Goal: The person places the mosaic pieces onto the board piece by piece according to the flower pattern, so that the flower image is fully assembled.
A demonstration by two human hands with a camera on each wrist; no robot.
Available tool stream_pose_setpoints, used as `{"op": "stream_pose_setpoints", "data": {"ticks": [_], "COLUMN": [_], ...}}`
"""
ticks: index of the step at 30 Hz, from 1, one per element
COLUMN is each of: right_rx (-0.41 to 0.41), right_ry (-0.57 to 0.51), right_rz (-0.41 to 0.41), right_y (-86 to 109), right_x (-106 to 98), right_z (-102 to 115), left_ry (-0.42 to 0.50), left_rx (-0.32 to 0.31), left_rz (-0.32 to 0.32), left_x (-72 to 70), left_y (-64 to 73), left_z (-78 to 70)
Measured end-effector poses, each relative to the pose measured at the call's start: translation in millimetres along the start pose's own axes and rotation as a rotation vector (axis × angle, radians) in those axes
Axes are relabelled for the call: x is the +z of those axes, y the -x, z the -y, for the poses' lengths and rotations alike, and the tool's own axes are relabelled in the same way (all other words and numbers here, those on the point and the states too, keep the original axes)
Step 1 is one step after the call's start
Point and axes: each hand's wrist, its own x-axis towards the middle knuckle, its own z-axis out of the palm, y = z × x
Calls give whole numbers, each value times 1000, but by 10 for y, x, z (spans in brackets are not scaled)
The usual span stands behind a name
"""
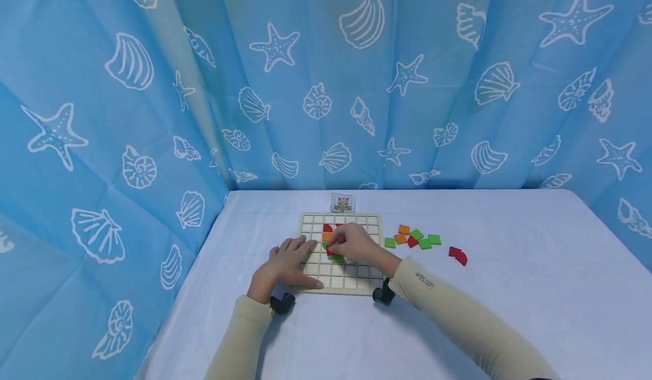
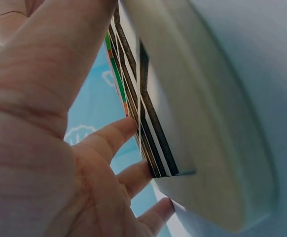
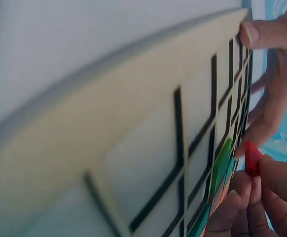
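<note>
A wooden grid board [image 1: 336, 291] lies on the white-covered table, with red, orange and green tiles in some of its middle squares. Spread across its left side is my left hand [image 1: 287, 264], fingers straight and the thumb on the front rim. My right hand [image 1: 356, 243] is over the middle of the board and pinches a small red tile [image 3: 252, 159] between thumb and fingers. Near that hand, a green tile [image 1: 337, 259] and an orange tile [image 1: 327, 236] sit in the grid. The right hand covers part of the tile pattern in the head view.
Right of the board lie loose tiles, among them a green square [image 1: 434, 239], an orange square [image 1: 403, 229] and, farther right, a red rounded piece [image 1: 460, 257]. Behind the board stands a small pattern card [image 1: 343, 203]. A blue curtain [image 1: 316, 142] hangs beyond the table.
</note>
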Motion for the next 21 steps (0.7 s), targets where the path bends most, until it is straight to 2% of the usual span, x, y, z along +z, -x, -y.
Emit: {"op": "stream_pose_setpoints", "data": {"ticks": [8,13,21], "right_rx": [-20,-1,-31], "right_ry": [43,64,123], "right_rz": [14,7,13], "right_y": [-3,1,8], "right_x": [130,160,209], "right_z": [46,69,103], "left_ry": [-4,3,12], "left_rx": [8,17,10], "left_rz": [1,-2,-5], "left_x": [-8,-7,0], "left_y": [-27,-25,-17], "left_z": [13,17,23]}}
